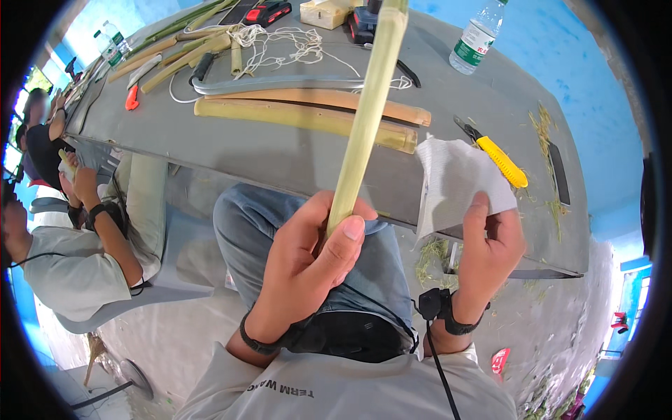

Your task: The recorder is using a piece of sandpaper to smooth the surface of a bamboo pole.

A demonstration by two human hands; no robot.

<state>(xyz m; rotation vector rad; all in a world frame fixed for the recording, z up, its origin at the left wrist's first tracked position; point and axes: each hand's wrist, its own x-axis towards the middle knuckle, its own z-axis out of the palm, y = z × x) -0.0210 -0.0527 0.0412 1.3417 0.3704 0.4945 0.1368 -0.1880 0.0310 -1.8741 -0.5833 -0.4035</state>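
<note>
My left hand (308, 255) grips the lower end of a long pale green bamboo stalk (367, 105) that rises away from me over the grey table (231, 143). My right hand (493, 245) pinches a white sheet of sandpaper or cloth (455, 178) by its lower corner, held up just right of the stalk and apart from it. Both hands hover above my lap in blue jeans, near the table's front edge.
On the table lie split bamboo halves (308, 115), a curved metal blade (273, 84), a yellow-handled knife (500, 159), white string (280, 45), several thinner stalks (182, 52), power-tool batteries and a water bottle (477, 36). A seated person (70, 259) works at my left.
</note>
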